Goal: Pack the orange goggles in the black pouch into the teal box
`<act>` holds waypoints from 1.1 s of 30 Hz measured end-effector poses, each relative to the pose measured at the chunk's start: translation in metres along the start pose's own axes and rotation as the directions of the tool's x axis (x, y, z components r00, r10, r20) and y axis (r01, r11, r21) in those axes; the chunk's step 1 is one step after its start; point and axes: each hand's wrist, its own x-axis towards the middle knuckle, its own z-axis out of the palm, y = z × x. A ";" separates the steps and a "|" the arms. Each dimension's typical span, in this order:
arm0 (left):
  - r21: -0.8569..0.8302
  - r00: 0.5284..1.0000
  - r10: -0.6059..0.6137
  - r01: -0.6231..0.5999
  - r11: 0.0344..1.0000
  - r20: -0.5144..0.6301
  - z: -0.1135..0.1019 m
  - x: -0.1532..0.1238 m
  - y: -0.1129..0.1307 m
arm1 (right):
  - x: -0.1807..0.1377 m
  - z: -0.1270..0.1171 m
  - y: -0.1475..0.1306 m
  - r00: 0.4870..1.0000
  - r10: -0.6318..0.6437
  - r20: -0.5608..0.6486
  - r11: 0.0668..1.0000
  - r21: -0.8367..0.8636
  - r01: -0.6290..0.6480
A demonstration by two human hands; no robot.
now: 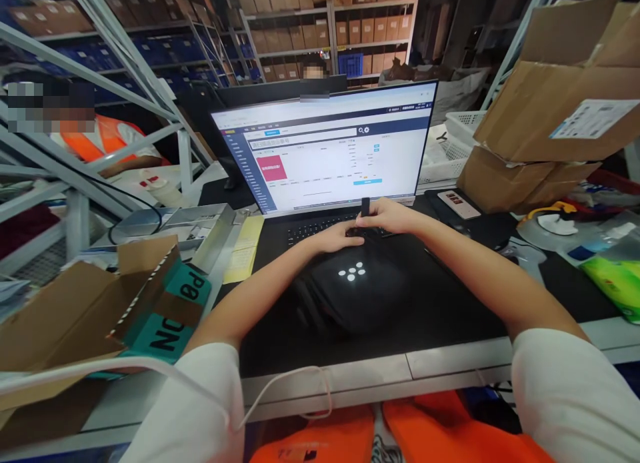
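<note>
Well, my right hand [387, 216]: pinching a small black strip [365, 206], just in front of the lit monitor [320, 163].
My left hand [336, 238]: close beside the right; I cannot tell whether it grips anything.
Black bag [350, 296]: white-dotted, on the bench [450, 362], nearer me than both hands.
Keyboard [303, 234]: partly behind my hands.

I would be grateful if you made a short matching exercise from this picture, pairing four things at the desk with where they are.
Things
1. Small black piece
2. Glossy black item with white dots
3. Yellow papers
4. Phone

Places
A. Lying to the right of the monitor
B. On the wearer's side of the keyboard, below both hands in the picture
C. Sticking up at the right hand
D. Left of the keyboard

Pairs: 1-C, 2-B, 3-D, 4-A
</note>
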 end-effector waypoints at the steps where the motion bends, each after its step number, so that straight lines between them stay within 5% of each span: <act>1: 0.013 0.999 -0.009 0.009 1.000 -0.033 -0.004 -0.005 0.002 | 0.001 0.001 -0.003 1.000 0.003 -0.005 1.000 0.006 -0.003; 7: 0.139 0.965 -0.091 0.128 0.982 -0.246 -0.032 -0.058 0.007 | 0.023 0.037 -0.026 0.983 0.183 0.016 0.976 0.114 -0.183; 12: 0.176 0.882 -0.166 0.267 0.948 -0.442 -0.036 -0.121 0.002 | 0.056 0.086 -0.049 0.977 0.210 0.029 0.969 0.129 -0.212; 18: 0.080 0.689 -0.307 0.469 0.880 -0.657 -0.024 -0.212 -0.014 | 0.079 0.124 -0.060 0.980 0.199 -0.026 0.970 0.148 -0.193; 26: -0.045 0.420 -0.399 0.641 0.767 -0.815 0.021 -0.297 -0.008 | 0.033 0.154 -0.004 0.939 0.343 0.026 0.846 0.427 -0.320; 29: -0.046 0.392 -0.411 0.675 0.737 -0.823 0.027 -0.310 0.006 | 0.024 0.169 -0.001 0.935 0.353 0.037 0.789 0.525 -0.319; 33: -0.007 0.448 -0.416 0.673 0.739 -0.792 0.029 -0.315 0.032 | 0.056 0.169 -0.031 0.951 0.307 -0.041 0.849 0.463 -0.254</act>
